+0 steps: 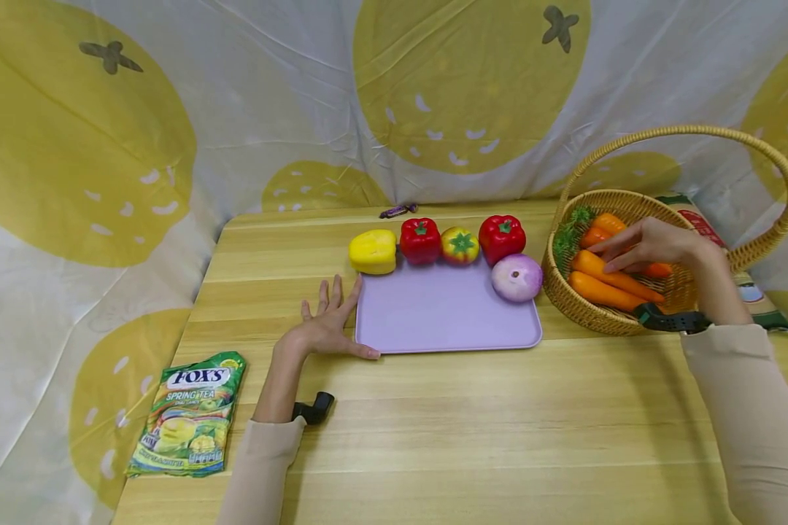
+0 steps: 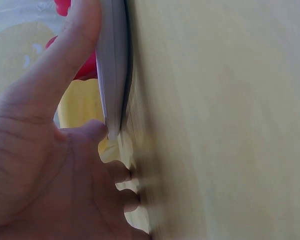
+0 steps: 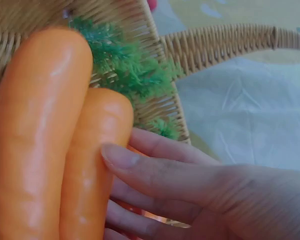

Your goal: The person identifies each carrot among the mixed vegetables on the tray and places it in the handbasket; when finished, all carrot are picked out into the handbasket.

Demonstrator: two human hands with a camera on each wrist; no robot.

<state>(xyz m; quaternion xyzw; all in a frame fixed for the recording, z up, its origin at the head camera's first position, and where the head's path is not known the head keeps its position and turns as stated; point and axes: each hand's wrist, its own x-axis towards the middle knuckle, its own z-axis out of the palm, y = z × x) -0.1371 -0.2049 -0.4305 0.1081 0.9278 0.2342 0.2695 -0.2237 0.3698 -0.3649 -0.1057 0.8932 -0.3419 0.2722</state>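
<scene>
Inside the wicker basket point(image 1: 584, 310), my right hand point(image 1: 653, 244) holds a carrot point(image 3: 92, 170), its thumb on the near side and fingers reaching behind. Another carrot point(image 3: 40, 135) lies alongside. Green carrot tops point(image 1: 570, 233) and more orange vegetables point(image 1: 607, 224) are in the basket, partly hidden by the hand. My left hand point(image 1: 325, 328) is spread at the left end of the lilac tray point(image 1: 433, 317), thumb at its front corner and index finger by its left edge. A purple-white round vegetable point(image 1: 517, 277) sits on the tray's right side.
Along the tray's back edge stand a yellow pepper point(image 1: 373, 251), two red peppers point(image 1: 421, 240) and a yellow-red fruit point(image 1: 460, 246). Behind lies a purple-wrapped candy point(image 1: 398, 211). A green candy bag point(image 1: 190, 415) lies at left. Another bag point(image 1: 755, 292) lies behind the basket.
</scene>
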